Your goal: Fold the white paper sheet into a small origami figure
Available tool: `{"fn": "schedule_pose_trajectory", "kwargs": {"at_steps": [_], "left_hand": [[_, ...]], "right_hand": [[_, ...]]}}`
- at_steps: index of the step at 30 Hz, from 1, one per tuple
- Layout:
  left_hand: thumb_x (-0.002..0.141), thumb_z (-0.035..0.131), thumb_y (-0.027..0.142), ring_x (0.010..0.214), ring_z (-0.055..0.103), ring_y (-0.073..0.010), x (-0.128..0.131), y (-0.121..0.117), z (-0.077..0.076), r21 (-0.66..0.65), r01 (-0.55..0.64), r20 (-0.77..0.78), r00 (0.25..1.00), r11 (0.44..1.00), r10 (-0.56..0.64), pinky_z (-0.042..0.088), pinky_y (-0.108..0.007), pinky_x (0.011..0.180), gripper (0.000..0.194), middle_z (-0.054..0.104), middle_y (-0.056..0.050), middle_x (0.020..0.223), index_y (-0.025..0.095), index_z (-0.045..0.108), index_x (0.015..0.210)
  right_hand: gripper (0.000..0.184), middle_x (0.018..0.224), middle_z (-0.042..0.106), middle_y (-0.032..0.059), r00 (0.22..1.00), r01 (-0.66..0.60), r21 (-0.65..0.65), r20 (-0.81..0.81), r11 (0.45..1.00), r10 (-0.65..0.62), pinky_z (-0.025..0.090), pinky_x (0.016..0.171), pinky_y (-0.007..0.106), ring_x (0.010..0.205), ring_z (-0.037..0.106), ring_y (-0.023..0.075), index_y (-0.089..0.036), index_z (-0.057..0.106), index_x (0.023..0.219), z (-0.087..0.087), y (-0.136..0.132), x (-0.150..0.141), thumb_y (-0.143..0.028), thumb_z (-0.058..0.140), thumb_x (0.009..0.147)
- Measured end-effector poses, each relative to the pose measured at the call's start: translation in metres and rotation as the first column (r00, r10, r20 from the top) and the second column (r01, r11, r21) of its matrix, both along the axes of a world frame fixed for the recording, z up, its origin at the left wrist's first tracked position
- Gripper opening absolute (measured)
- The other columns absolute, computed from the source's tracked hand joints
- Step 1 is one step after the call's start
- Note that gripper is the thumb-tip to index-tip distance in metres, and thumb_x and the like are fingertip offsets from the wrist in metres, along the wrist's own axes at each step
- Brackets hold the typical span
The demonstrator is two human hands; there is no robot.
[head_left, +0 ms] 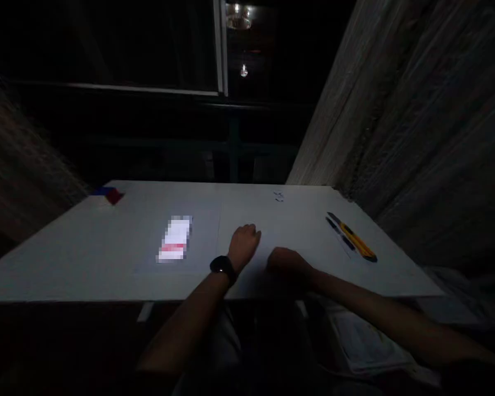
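My left hand (245,245), with a black watch (223,266) on its wrist, rests at the middle of the white table (66,242). Its fingers look curled together, and whatever may be under them is hidden. Just to its right, nearer the front edge, my right hand (289,264) is bent inward and closed, its fingertips out of sight in the dark. A gap separates the two hands. Left of them a lit phone (175,237), its screen blurred into blocks, lies on what looks like a pale sheet.
A yellow utility knife (357,242) lies beside a dark pen (340,232) at the right. Small dark marks (278,196) show near the back edge. A blue and red block (108,194) sits at the back left corner. Curtains (334,93) hang behind; papers (367,341) lie below.
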State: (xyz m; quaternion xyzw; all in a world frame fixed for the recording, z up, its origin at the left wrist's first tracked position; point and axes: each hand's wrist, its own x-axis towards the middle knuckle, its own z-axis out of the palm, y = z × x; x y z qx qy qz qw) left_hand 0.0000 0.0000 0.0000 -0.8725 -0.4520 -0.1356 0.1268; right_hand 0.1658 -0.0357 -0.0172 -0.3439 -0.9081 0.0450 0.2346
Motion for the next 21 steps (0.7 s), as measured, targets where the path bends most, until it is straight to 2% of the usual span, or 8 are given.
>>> {"fn": "schedule_pose_trajectory", "kwargs": {"at_steps": [2, 4, 5, 7, 10, 13, 16, 21], "left_hand": [[0.087, 0.038, 0.019, 0.084, 0.047, -0.0198, 0.000, 0.000, 0.001, -0.020, -0.004, 0.005, 1.000, 1.000, 0.004, 0.034, -0.033, 0.072, 0.021, 0.054, -0.009, 0.090, 0.015, 0.058, 0.090], [0.088, 0.037, 0.019, 0.084, 0.047, -0.0196, 0.000, 0.000, 0.002, -0.031, -0.005, 0.007, 1.000, 1.000, 0.005, 0.034, -0.033, 0.072, 0.022, 0.054, -0.009, 0.089, 0.015, 0.058, 0.089], [0.088, 0.037, 0.020, 0.083, 0.047, -0.0196, 0.000, 0.001, 0.002, -0.034, -0.005, 0.006, 1.000, 0.999, 0.005, 0.034, -0.033, 0.072, 0.022, 0.054, -0.009, 0.089, 0.015, 0.059, 0.089], [0.088, 0.037, 0.019, 0.081, 0.048, -0.0196, 0.000, 0.002, 0.001, -0.029, -0.001, 0.007, 1.000, 1.000, 0.002, 0.034, -0.033, 0.070, 0.023, 0.054, -0.009, 0.087, 0.015, 0.059, 0.088], [0.088, 0.036, 0.018, 0.080, 0.048, -0.0196, -0.001, 0.002, -0.001, -0.010, 0.003, 0.015, 1.000, 1.000, -0.003, 0.034, -0.033, 0.069, 0.023, 0.055, -0.009, 0.087, 0.015, 0.059, 0.089], [0.088, 0.035, 0.018, 0.080, 0.048, -0.0197, -0.001, 0.002, -0.001, 0.001, -0.001, 0.024, 1.000, 1.000, 0.001, 0.034, -0.034, 0.069, 0.025, 0.055, -0.009, 0.086, 0.015, 0.059, 0.089], [0.088, 0.034, 0.017, 0.081, 0.048, -0.0196, -0.001, 0.001, 0.000, -0.014, 0.005, 0.031, 1.000, 1.000, -0.004, 0.034, -0.033, 0.070, 0.025, 0.054, -0.009, 0.087, 0.014, 0.059, 0.090], [0.089, 0.033, 0.018, 0.081, 0.048, -0.0196, -0.001, 0.000, 0.001, -0.041, -0.005, 0.041, 0.999, 0.999, 0.007, 0.034, -0.033, 0.070, 0.026, 0.055, -0.009, 0.087, 0.015, 0.059, 0.093]], "right_hand": [[0.019, 0.075, 0.061, 0.0040, 0.977, 0.192, 0.047, -0.100, 0.980, -0.187, 0.039, 0.069, 0.026, 0.073, 0.054, 0.0159, -0.019, 0.057, 0.078, 0.015, 0.020, 0.017, -0.030, 0.044, 0.086], [0.020, 0.077, 0.061, 0.0058, 0.920, 0.385, 0.100, -0.113, 0.917, -0.374, 0.038, 0.070, 0.028, 0.075, 0.053, 0.0173, -0.018, 0.056, 0.080, 0.023, 0.041, 0.031, -0.029, 0.042, 0.087], [0.020, 0.078, 0.061, 0.0067, 0.893, 0.449, 0.129, -0.093, 0.884, -0.440, 0.038, 0.071, 0.028, 0.077, 0.053, 0.0183, -0.017, 0.056, 0.080, 0.024, 0.051, 0.037, -0.028, 0.041, 0.087], [0.020, 0.079, 0.060, 0.0082, 0.864, 0.499, 0.170, -0.015, 0.850, -0.504, 0.037, 0.072, 0.029, 0.077, 0.053, 0.0193, -0.016, 0.055, 0.078, 0.020, 0.070, 0.045, -0.028, 0.042, 0.086], [0.020, 0.077, 0.058, 0.0073, 0.859, 0.491, 0.179, 0.063, 0.852, -0.508, 0.037, 0.070, 0.028, 0.075, 0.052, 0.0185, -0.017, 0.054, 0.077, 0.009, 0.086, 0.049, -0.029, 0.041, 0.086], [0.022, 0.076, 0.057, 0.0060, 0.852, 0.502, 0.189, 0.059, 0.844, -0.520, 0.036, 0.068, 0.026, 0.073, 0.052, 0.0173, -0.017, 0.053, 0.076, 0.004, 0.084, 0.049, -0.031, 0.040, 0.087], [0.023, 0.075, 0.057, 0.0054, 0.852, 0.497, 0.198, 0.073, 0.845, -0.518, 0.035, 0.067, 0.026, 0.072, 0.051, 0.0166, -0.017, 0.052, 0.076, 0.006, 0.077, 0.047, -0.031, 0.039, 0.087], [0.021, 0.080, 0.059, 0.0065, 0.866, 0.413, 0.211, 0.211, 0.886, -0.453, 0.035, 0.069, 0.025, 0.077, 0.052, 0.0166, -0.016, 0.054, 0.080, 0.013, 0.072, 0.044, -0.028, 0.038, 0.088]]}}
